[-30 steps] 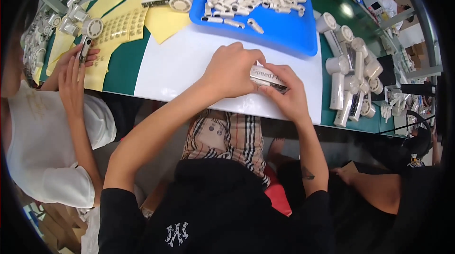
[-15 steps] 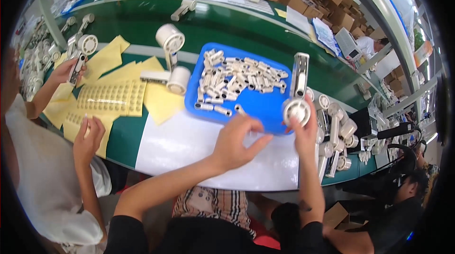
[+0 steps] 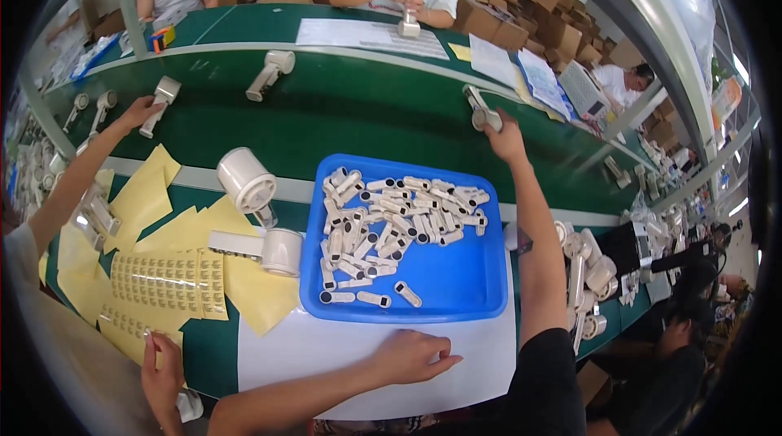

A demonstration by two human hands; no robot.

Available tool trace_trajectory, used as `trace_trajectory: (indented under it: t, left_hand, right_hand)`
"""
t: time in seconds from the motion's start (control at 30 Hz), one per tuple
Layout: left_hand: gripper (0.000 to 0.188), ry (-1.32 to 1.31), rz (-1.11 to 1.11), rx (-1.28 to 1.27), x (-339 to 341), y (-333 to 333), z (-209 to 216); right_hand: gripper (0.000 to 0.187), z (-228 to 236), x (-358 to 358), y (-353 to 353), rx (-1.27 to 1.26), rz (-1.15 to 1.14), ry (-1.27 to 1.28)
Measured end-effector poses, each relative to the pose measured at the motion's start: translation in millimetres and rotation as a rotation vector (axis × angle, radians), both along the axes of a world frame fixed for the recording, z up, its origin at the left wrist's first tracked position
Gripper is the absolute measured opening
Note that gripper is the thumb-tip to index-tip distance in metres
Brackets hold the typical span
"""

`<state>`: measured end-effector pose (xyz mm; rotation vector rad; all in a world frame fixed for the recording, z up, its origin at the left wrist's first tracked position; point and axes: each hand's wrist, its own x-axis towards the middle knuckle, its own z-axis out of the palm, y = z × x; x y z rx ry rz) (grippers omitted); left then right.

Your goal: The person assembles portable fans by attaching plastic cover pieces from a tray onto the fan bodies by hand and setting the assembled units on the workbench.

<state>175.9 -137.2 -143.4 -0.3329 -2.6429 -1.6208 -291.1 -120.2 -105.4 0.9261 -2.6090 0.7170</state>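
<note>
My right arm stretches far over the green belt. Its hand (image 3: 507,140) grips a white handheld device (image 3: 481,112) with a round head and a long handle, at or just above the belt. My left hand (image 3: 411,356) hovers over or rests on a white sheet (image 3: 326,363), just in front of a blue tray (image 3: 456,273). Its fingers are loosely bent, the thumb held apart, and nothing shows in them. Inside the tray lie many small white oblong parts (image 3: 406,293) with dark ends, mostly heaped toward the back and left.
Two larger white devices (image 3: 281,252) stand left of the tray, near yellow sticker sheets (image 3: 167,283). A co-worker's hand (image 3: 140,113) touches a device on the belt. More devices (image 3: 599,273) are piled at the right. Another person works across the belt, behind a metal rail (image 3: 358,51).
My right hand has carried the device from the tray's right side out over the belt. My left hand has drawn back from the tray. The view has shifted, and the neighbour's arm now reaches farther out.
</note>
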Motion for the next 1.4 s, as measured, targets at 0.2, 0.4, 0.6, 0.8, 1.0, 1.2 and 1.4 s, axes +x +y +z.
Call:
trace_trajectory:
  t: [0.2, 0.4, 0.6, 0.8, 1.0, 1.2, 1.4]
  left_hand:
    - [0.027, 0.062, 0.093, -0.056, -0.9, 2.5, -8.6]
    - [0.017, 0.129, 0.103, -0.161, -1.6, 6.9, -4.5]
    - [0.020, -0.019, 0.050, -0.171, 7.6, 0.7, 26.9]
    - [0.044, 0.437, 0.495, -0.017, 51.3, -1.1, 94.4]
    - [0.061, 0.430, 0.490, -0.190, 65.8, -7.5, 93.9]
    - [0.061, 0.217, 0.519, -0.211, 91.7, -17.6, 59.6]
    - [0.062, 0.205, 0.492, -0.144, 87.2, -14.5, 20.9]
  right_hand:
    - [0.028, 90.2, 108.2, 70.1, 0.535, 0.115, -0.217]
    - [0.038, 66.3, 194.2, 186.3, 0.648, 0.069, -0.012]
    - [0.034, 50.1, 220.7, 203.4, 0.430, -0.037, -0.011]
    - [0.034, 118.9, 296.1, 190.0, 0.091, 0.325, -0.007]
    - [0.036, 86.8, 373.5, 148.7, 0.329, 0.817, -0.116]
    - [0.033, 46.9, 328.6, 89.6, 0.182, 0.816, -0.529]
    - [0.030, -0.3, 310.0, 52.4, 0.346, 0.599, -0.191]
